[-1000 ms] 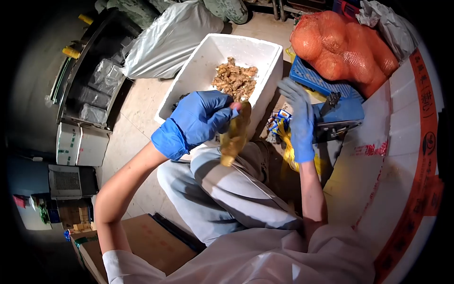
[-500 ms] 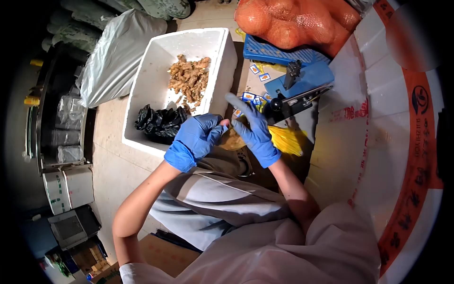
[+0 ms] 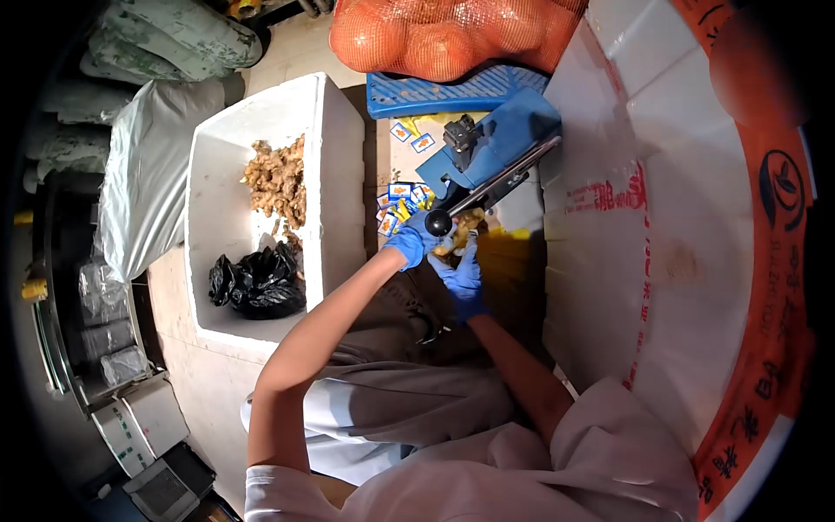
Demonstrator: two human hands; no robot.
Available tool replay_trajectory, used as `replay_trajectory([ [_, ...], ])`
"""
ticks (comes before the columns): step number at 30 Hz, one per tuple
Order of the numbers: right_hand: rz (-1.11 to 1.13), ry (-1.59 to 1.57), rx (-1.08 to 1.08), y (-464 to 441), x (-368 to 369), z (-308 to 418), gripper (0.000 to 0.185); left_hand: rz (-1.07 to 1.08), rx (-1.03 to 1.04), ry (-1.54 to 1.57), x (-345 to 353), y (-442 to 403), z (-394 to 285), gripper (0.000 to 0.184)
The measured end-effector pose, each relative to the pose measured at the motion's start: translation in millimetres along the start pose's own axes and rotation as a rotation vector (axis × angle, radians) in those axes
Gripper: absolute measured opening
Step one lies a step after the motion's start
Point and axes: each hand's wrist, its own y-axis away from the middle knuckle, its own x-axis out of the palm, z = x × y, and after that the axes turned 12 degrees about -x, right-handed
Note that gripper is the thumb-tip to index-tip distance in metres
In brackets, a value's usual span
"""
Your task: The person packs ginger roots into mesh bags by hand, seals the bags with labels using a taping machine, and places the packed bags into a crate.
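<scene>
Both hands wear blue gloves and meet at the near end of a blue device with a black ball knob (image 3: 438,223). My left hand (image 3: 419,238) is closed on a yellowish bag (image 3: 470,221), partly hidden behind the knob. Just below and to the right, my right hand (image 3: 461,277) has its fingers closed against the lower part of the same bag. The contents of the bag are hard to make out. Small blue, white and orange labels (image 3: 398,191) lie left of the device (image 3: 500,143).
A white foam box (image 3: 341,183) at the left holds ginger (image 3: 277,178) and a black plastic bag (image 3: 261,283). Beyond the device are a blue slatted stool (image 3: 391,96) and a red net sack (image 3: 444,35). White foam boxes (image 3: 600,261) line the right side.
The view has turned toward the right. Both hands have moved with the yellowish bag from beside the foam box to the blue device, and my right hand has closed on the bag.
</scene>
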Motion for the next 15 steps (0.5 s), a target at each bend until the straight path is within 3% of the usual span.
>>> replay_trajectory([
  [2, -0.044, 0.042, -0.072, -13, 10, -48, 0.07, 0.068, 0.158, -0.007, 0, -14, -8, 0.02],
  [5, -0.069, 0.09, 0.024, -34, 9, -19, 0.062, -0.078, 0.184, -0.58, -10, -7, -55, 0.017],
  [6, -0.07, 0.087, 0.028, -43, 12, -27, 0.062, -0.076, 0.181, -0.582, -10, -11, -56, 0.017],
  [8, -0.008, 0.218, 0.217, -58, 21, -50, 0.045, -0.332, 0.148, -0.629, -12, -20, -54, 0.019],
  [9, -0.116, 0.122, -0.02, -60, 27, -51, 0.031, -0.341, 0.082, -0.571, -16, -19, -61, 0.021],
  [12, -0.146, -0.068, -0.13, -70, 52, -81, 0.021, -0.444, 0.068, -0.659, -18, -27, -68, 0.019],
  [13, -0.116, 0.117, -0.179, -72, 53, -82, 0.021, -0.436, 0.052, -0.731, -22, -35, -64, 0.018],
  [15, -0.166, 0.16, -0.235, -73, 49, -68, 0.021, -0.414, -0.004, -0.789, -26, -46, -62, 0.019],
])
